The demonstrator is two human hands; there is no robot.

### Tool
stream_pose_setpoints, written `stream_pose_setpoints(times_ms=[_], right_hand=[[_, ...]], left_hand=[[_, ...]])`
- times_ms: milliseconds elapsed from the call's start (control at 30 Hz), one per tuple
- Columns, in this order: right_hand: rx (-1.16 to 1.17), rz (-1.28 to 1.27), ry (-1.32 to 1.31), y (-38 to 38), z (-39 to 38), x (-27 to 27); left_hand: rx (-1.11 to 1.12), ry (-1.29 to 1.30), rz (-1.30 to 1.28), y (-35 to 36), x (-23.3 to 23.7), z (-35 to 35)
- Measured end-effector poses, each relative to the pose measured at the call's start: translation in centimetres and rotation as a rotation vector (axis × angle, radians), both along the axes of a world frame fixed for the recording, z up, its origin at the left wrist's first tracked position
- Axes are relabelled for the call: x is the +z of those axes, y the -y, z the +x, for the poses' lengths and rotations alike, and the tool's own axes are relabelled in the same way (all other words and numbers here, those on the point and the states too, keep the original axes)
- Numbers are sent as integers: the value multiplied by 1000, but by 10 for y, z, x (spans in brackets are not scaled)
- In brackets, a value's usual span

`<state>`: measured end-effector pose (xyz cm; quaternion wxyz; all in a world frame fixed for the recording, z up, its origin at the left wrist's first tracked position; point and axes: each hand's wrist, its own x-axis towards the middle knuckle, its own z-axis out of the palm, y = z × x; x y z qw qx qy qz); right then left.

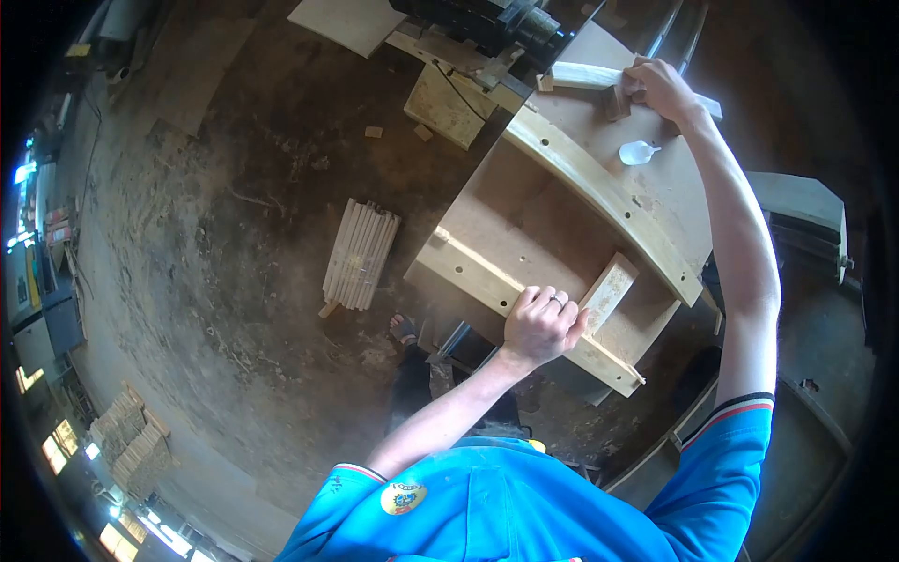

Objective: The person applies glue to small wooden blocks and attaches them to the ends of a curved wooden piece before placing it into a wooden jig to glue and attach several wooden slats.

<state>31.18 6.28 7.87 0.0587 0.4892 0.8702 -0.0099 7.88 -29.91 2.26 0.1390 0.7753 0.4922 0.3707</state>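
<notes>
left hand [543, 323]: fingers bent over straight rail [468, 267], thumb against small block [609, 290] | right hand [660, 89]: fingers closed on pale strip [585, 75], far edge of jig board [524, 220] | advice: I judge that firm, even pressure avoids slipping

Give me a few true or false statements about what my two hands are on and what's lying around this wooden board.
1. The left hand rests on the straight rail at the board's near edge. True.
2. The right hand holds a hammer. False: it grips a pale wooden strip.
3. A curved wooden piece lies across the board between the two hands. True.
4. The bundle of slats sits on the board. False: it lies on the floor, left of the board.
5. A small white object lies on the board beside the right forearm. True.
</notes>
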Motion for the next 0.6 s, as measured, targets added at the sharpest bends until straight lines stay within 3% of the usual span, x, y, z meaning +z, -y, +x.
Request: stream_pose_setpoints(times_ms=[300,533,600], right_hand=[[65,-49,72,-6,-3,-2],[17,-200,-100,-9,4,12],[3,-144,-162,-10,10,23]], left_hand=[[8,-61,-82,-2,9,4],[-4,-119,-139,-5,21,6],[-9,-135,-137,-7,21,5]])
